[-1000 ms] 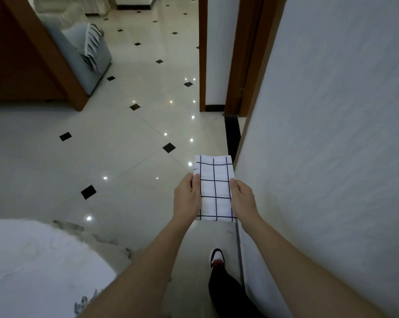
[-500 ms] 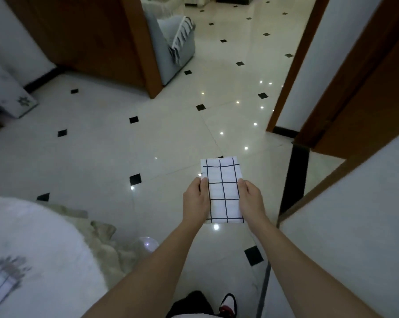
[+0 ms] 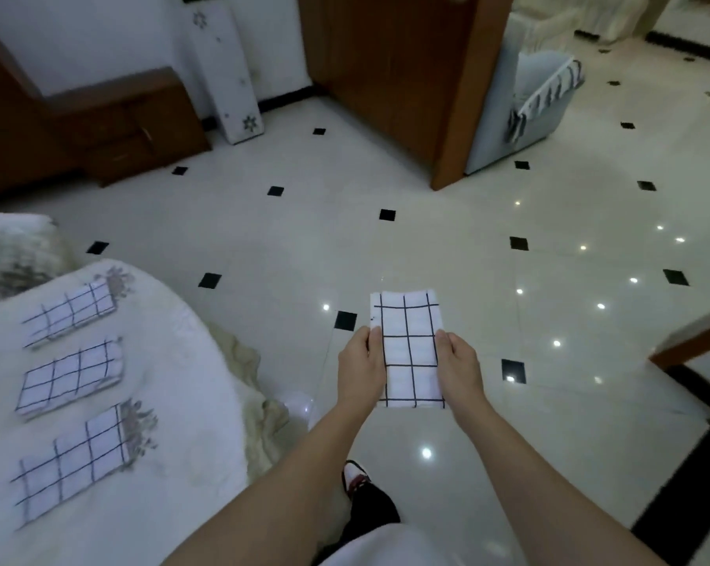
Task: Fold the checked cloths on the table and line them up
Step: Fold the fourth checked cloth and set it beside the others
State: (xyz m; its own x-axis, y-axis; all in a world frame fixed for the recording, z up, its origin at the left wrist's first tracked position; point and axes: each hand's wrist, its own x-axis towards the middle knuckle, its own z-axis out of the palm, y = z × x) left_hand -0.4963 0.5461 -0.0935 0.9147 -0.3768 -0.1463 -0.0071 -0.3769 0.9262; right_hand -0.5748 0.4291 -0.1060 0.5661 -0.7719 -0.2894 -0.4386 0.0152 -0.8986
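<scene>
A folded checked cloth (image 3: 408, 349) — white with a dark grid — is held in the air over the tiled floor (image 3: 426, 247), well off the table (image 3: 190, 381) and to the right of its rounded edge. The left hand (image 3: 361, 371) grips its left long edge and the right hand (image 3: 459, 371) its right long edge. Each thumb lies on top, and the other fingers are hidden under the fabric, so their curl cannot be made out.

Three more folded checked cloths (image 3: 73, 375) lie in a row on the table, set back from that rounded edge and slightly apart. They are motion-blurred, and the table's cover runs out of frame at left and bottom. Below the forearms a shoe (image 3: 355, 475) shows on the floor — the leg above it is partly hidden.
</scene>
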